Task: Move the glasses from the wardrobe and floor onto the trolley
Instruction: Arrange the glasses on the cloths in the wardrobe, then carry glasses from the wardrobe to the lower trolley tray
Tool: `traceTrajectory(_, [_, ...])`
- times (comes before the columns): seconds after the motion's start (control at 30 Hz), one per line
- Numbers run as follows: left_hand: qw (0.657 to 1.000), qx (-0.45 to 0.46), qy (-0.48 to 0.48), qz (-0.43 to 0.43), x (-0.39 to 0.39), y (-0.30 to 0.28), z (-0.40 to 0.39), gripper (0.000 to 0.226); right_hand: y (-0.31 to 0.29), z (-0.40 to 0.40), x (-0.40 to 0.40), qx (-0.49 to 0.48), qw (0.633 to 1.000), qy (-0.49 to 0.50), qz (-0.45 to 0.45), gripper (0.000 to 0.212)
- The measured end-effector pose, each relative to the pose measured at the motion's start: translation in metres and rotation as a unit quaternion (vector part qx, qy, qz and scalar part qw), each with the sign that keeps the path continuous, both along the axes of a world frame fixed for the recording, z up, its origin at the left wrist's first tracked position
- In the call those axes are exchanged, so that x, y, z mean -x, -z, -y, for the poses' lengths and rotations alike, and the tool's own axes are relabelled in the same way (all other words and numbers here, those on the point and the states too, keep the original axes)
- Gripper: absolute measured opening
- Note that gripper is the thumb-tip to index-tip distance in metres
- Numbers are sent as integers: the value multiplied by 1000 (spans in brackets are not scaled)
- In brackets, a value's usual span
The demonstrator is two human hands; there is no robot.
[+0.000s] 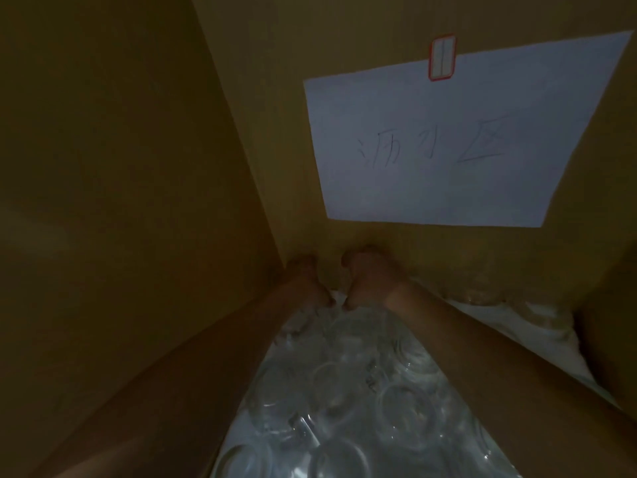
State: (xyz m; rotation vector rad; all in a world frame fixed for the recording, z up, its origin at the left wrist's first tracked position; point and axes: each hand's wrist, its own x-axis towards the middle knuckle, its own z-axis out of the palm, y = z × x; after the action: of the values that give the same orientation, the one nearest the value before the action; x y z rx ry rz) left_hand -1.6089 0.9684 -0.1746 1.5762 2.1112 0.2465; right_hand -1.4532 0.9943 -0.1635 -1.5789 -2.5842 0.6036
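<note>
Deep inside a dim wardrobe (138, 167), a person's left hand (303, 288) and right hand (368, 281) reach side by side to the back corner, near each other but apart, just above the rear row of glasses (344, 374). Both hands look curled downward at the far end of the shelf, yet the gloom and blur hide the fingertips, so whether either grips a glass cannot be told. Bare forearms run from the lower corners of the view up to the hands, crossing over the glassware.

Below and between the arms, clear glasses stand packed close together, rims catching what little light there is, on a pale liner (537, 339) that shows white at the right edge. More glasses seem to sit at the right rear, though they are faint. Above the hands, a white sheet of paper (448, 143) with handwritten characters hangs on the back panel, fixed by a red-edged strip of tape (442, 58).

Judging by the crowded shelf, the job looks to be at an early or middle stage: many glasses remain in the wardrobe. Neither trolley nor floor is in view, so how many have been moved cannot be told. Lifting from so tight a cluster in poor light risks knocking neighbours.
</note>
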Motion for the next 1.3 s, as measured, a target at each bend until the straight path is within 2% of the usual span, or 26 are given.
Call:
traceTrajectory(0.17, [1000, -9, -7, -25, 2, 0, -3, 79, -1, 1, -1, 1, 1000, 5, -20, 74])
traceTrajectory(0.43, [998, -53, 5, -19, -2, -30, 5, 76, -9, 12, -5, 2, 998, 45, -37, 72])
traceTrajectory(0.53, [994, -107, 9, -12, -5, -46, 16, 73, -19, 22, -6, -18, 996, 66, -51, 68])
traceTrajectory(0.63, [984, -177, 13, -18, -9, -65, 33, 59, -42, 40, -9, -65, 990, 102, -68, 61])
traceTrajectory(0.7, [975, -220, 20, -26, -12, -83, 44, 53, -59, 54, -14, -85, 983, 127, -104, 64])
traceTrajectory(0.77, [965, -260, 19, -22, -16, -102, 56, 58, -76, 69, -22, -114, 972, 145, -144, 71])
traceTrajectory(0.9, [939, -338, -31, 62, -17, -139, 83, 74, -109, 102, -35, -195, 928, 229, -220, 84])
traceTrajectory(1.07, [888, -409, -87, 192, -17, -174, 125, 74, -140, 152, -52, -252, 820, 338, -387, 82])
traceTrajectory(1.2, [852, -406, -124, 307, -21, -188, 162, 76, -155, 196, -61, -258, 750, 392, -466, 81])
traceTrajectory(1.3, [807, -382, -154, 424, -27, -191, 193, 74, -163, 224, -64, -217, 734, 431, -478, 93])
